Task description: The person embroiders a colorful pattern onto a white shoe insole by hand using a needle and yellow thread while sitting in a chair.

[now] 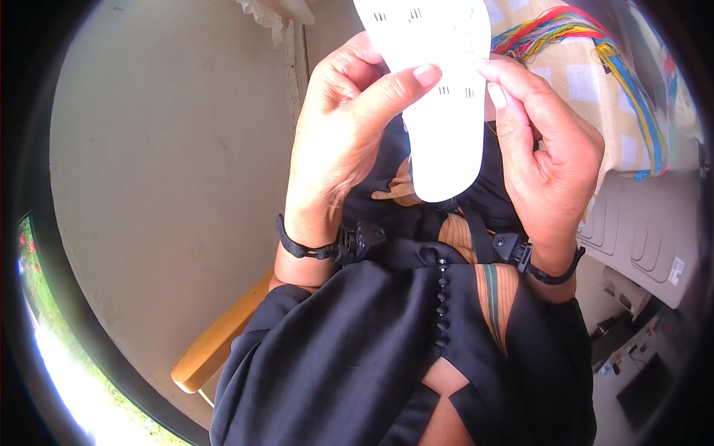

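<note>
A white insole-shaped sheet [446,145] is held up in front of my chest, its top end cut off by the picture's edge. It bears small groups of dark stroke marks and, higher up, faint green marks. My left hand [357,95] grips its left side, the thumb lying across the face and the fingers behind. At the right edge, my right hand [546,122] has its index fingertip against the insole, with the thumb tip just below. Whether a needle or thread sits between those two fingers is too bright and small to tell.
Multicoloured embroidery threads [630,83] lie over a checked cloth [580,78] at the upper right. Beneath it is a grey plastic surface [641,234]. A wooden armrest [223,334] is at my left, beside a pale wall [167,139]. Black straps with mounts circle both wrists.
</note>
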`<action>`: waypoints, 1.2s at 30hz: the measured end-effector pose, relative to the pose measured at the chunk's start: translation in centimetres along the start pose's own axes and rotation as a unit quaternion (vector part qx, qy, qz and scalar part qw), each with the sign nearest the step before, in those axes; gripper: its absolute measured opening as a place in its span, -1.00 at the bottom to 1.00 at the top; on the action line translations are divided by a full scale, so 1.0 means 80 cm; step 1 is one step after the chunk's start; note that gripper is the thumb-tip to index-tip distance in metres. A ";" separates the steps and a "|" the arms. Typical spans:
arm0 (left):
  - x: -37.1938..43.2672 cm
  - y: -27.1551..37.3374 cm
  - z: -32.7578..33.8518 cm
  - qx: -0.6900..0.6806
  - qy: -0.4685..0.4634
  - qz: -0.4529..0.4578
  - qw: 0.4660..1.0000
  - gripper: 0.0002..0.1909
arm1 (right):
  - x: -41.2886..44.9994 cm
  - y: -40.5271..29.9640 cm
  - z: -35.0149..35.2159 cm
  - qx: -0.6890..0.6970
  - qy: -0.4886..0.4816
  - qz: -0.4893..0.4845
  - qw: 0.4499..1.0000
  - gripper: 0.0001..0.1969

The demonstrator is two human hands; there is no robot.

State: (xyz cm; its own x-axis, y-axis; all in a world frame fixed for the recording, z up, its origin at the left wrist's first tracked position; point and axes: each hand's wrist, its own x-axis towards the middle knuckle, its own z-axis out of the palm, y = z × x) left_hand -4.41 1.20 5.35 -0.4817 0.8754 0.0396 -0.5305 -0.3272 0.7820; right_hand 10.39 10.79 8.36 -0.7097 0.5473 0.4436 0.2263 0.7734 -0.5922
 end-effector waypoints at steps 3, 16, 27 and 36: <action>0.000 0.002 -0.004 0.007 -0.012 -0.004 1.000 -0.79 | 0.001 0.000 0.000 0.028 -0.001 0.009 1.000 -0.80; 0.003 0.006 -0.008 0.052 -0.029 -0.052 0.997 -0.81 | -0.001 -0.005 0.002 0.120 -0.018 0.073 0.990 -0.82; 0.012 -0.008 -0.012 0.028 0.013 -0.122 0.992 -0.85 | -0.014 0.016 0.012 0.202 -0.049 0.116 0.971 -0.88; 0.014 -0.020 -0.017 -0.062 0.019 -0.206 0.977 -0.83 | -0.030 0.022 0.027 0.215 -0.020 0.116 0.970 -0.91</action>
State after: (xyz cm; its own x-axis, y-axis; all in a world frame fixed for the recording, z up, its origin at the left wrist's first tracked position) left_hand -5.02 2.25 3.28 -0.2341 0.9291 -0.2862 -0.7634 0.0067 0.6459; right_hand 11.07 10.18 4.82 -0.7008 0.6706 0.2432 0.0905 0.4217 -0.9022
